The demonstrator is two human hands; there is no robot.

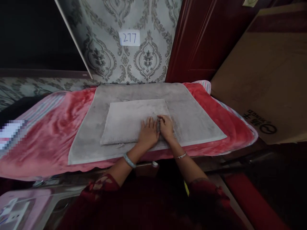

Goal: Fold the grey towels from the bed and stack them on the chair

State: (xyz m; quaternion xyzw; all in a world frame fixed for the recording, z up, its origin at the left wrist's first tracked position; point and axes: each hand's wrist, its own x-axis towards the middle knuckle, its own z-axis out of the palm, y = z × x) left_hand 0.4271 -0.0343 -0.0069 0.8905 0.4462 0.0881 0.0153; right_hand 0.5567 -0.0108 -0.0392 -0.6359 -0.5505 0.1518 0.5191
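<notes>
**Damask wall, red blanket, grey towel**

Damask wallpaper [144, 57] backed a surface draped in a red blanket [48, 140]. On it a grey towel [192, 115] lay spread, one part folded over. The left hand [148, 132] pressed the fold, fingers [149, 123] flat and together. The right hand [166, 127] curled at its edge, grip unclear. Soft, light and limp by its look, the towel was best taken at the corners.

Rear wall [105, 19] in grey damask wallpaper, bearing a paper label [129, 38] marked "277". Left: dark panel [35, 35] with a white edge. Right: dark red door [199, 38] and a leaning cardboard sheet [263, 73]. Foreground: red blanket [48, 140] over a striped sheet [44, 104]. Lighting dim.
</notes>
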